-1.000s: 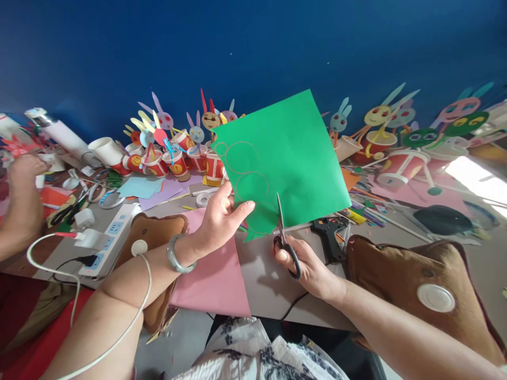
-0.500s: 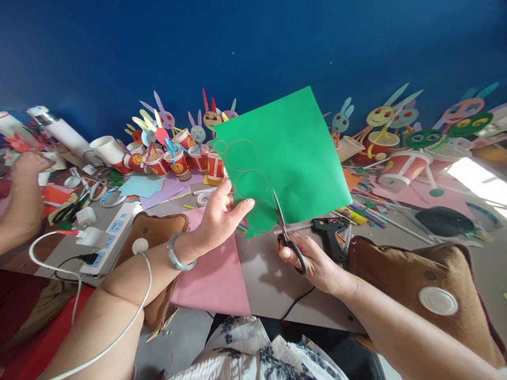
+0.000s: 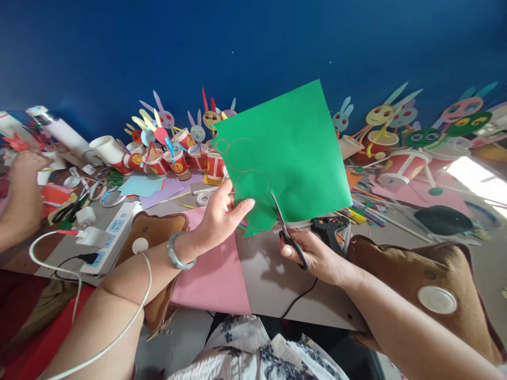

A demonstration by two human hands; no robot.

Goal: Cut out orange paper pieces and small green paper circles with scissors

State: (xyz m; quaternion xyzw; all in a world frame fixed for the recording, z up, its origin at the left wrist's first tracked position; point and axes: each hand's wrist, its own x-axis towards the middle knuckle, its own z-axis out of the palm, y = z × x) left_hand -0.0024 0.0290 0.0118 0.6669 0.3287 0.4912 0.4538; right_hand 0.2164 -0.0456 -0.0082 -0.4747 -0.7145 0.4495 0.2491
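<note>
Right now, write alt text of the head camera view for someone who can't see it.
A person's right hand holds scissors to green paper marked with drawn circles, while the left hand grips the paper's left side above a cluttered table. Paper cups and paper rabbits sit behind, before a blue wall.

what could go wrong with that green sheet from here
The scissors might nick the drawn circles, as the blade tips lie close beside one. The left hand holds the green sheet only near its left edge, so the far side could sag or swing when the right hand cuts.
</note>
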